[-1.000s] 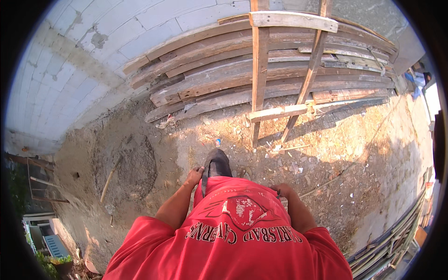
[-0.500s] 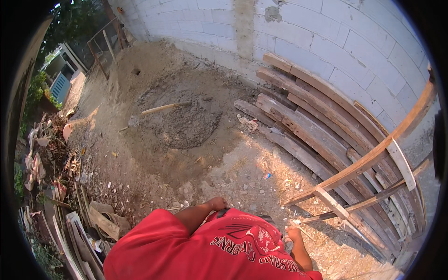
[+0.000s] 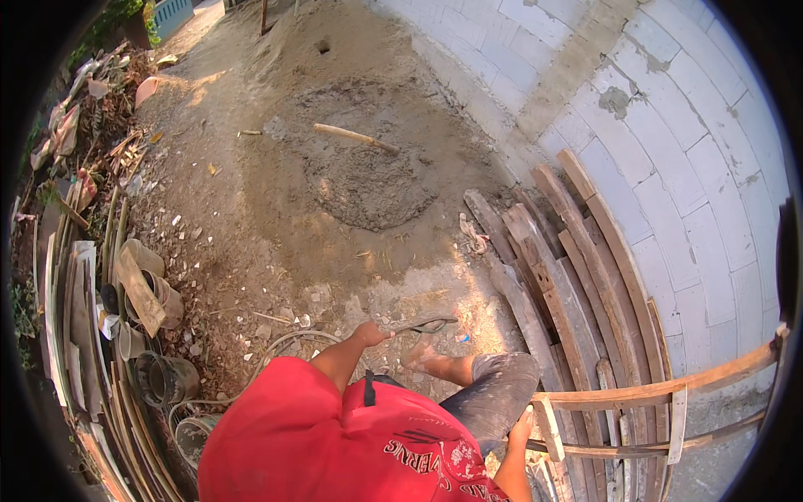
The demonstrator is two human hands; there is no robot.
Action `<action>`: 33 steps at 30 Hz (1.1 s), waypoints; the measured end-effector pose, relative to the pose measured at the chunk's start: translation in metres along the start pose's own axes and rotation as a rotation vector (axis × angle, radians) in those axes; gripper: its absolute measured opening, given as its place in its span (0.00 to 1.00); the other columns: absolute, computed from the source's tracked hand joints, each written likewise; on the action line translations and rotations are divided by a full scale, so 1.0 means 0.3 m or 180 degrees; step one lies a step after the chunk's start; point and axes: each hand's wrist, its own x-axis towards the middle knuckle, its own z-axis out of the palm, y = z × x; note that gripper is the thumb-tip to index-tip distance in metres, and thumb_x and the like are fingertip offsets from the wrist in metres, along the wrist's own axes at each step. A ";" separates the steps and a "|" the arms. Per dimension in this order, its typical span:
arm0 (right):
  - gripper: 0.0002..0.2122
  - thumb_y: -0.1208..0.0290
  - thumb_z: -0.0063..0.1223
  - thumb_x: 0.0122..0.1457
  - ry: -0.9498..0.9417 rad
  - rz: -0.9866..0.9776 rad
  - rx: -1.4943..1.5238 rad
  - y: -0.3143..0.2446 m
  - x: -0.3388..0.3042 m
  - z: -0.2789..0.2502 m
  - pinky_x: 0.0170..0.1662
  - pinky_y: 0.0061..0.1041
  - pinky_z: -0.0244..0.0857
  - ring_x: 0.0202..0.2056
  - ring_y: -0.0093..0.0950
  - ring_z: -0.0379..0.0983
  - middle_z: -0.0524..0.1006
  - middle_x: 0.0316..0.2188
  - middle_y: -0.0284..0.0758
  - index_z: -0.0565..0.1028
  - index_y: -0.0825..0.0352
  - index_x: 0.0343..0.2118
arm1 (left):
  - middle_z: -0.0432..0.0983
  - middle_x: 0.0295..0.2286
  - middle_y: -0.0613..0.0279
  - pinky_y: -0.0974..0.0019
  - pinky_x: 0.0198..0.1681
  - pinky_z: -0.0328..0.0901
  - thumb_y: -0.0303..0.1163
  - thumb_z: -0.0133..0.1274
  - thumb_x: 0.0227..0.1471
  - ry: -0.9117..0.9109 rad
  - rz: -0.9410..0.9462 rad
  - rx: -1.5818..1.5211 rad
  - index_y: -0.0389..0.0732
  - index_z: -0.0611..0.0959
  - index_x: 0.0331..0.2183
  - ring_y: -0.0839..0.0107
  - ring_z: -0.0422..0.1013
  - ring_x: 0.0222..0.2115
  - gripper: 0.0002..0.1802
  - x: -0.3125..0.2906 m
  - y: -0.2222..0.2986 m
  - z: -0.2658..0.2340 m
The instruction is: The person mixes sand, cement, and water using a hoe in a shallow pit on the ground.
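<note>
My left hand (image 3: 372, 333) is closed around a pale hose (image 3: 309, 335), whose curved end (image 3: 435, 322) extends to the right of the fingers. Low on the right, my right hand (image 3: 522, 425) has its fingers curled together beside the near end of a wooden ladder (image 3: 611, 397). Whether it grips the ladder or something else is hidden. A bent leg in grey, stained cloth (image 3: 493, 389) and a bare foot (image 3: 422, 358) show between the hands. Farther ahead, a round patch of wet mortar (image 3: 376, 197) lies on the ground, with a wooden handle (image 3: 355, 138) sticking out of it.
Long timber planks (image 3: 577, 268) are stacked along the grey block wall (image 3: 669, 159) on the right. Buckets (image 3: 167, 376), bamboo strips and boards (image 3: 79, 335) line the left side, with litter (image 3: 71, 142) beyond. A sand heap (image 3: 335, 42) rises behind the mortar.
The view has shifted, bringing the hose, buckets and my bent leg into sight. The ladder's near end now appears closer to my right hand. The mortar and its handle look unchanged.
</note>
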 end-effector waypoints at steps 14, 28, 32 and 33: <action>0.23 0.47 0.52 0.57 -0.1752 -0.0425 -0.2833 0.299 -0.256 -0.039 0.46 0.34 0.70 0.43 0.40 0.79 0.83 0.39 0.42 0.80 0.64 0.43 | 0.82 0.38 0.51 0.48 0.48 0.63 0.53 0.52 0.54 0.1523 -0.0113 0.0979 0.43 0.87 0.38 0.54 0.78 0.42 0.24 0.227 0.341 -0.250; 0.23 0.54 0.61 0.59 -0.1265 -0.0170 0.0183 -0.131 -0.252 0.023 0.40 0.25 0.71 0.36 0.22 0.76 0.83 0.38 0.35 0.78 0.68 0.50 | 0.80 0.43 0.59 0.58 0.45 0.72 0.50 0.51 0.63 -0.0694 0.0926 -0.4255 0.39 0.78 0.48 0.66 0.78 0.41 0.24 -0.072 0.749 -0.283; 0.21 0.52 0.60 0.60 -0.1599 -0.0792 0.0430 -0.378 -0.312 -0.133 0.31 0.21 0.69 0.30 0.19 0.76 0.81 0.31 0.33 0.79 0.67 0.44 | 0.80 0.44 0.58 0.59 0.47 0.72 0.47 0.48 0.65 -0.1627 0.0712 -0.3951 0.39 0.78 0.49 0.67 0.77 0.42 0.22 -0.237 0.950 0.061; 0.20 0.51 0.59 0.61 -0.2007 -0.0746 0.0114 -0.379 -0.300 -0.183 0.30 0.21 0.68 0.26 0.19 0.75 0.81 0.28 0.33 0.79 0.67 0.41 | 0.80 0.45 0.57 0.59 0.48 0.72 0.46 0.47 0.65 -0.1868 0.0652 -0.3930 0.38 0.77 0.50 0.67 0.77 0.43 0.23 -0.272 1.026 0.147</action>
